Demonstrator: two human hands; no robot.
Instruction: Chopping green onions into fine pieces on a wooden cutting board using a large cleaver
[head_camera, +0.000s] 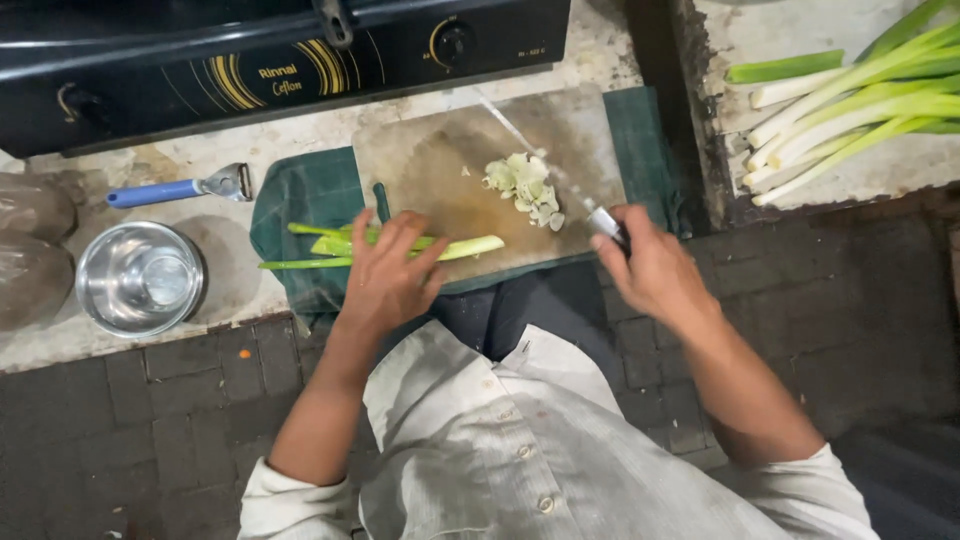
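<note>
My left hand presses flat on a bundle of green leek stalks lying across the near edge of a worn wooden cutting board. My right hand grips the handle of a knife. Its blade is blurred and reaches diagonally up and left, over a small pile of pale cut leek pieces in the board's middle. The board rests on a dark green cloth.
A black gas stove runs along the back. Left of the board lie a blue-handled peeler and a steel bowl. Whole leeks are piled on the counter at top right. Dark brick floor lies below.
</note>
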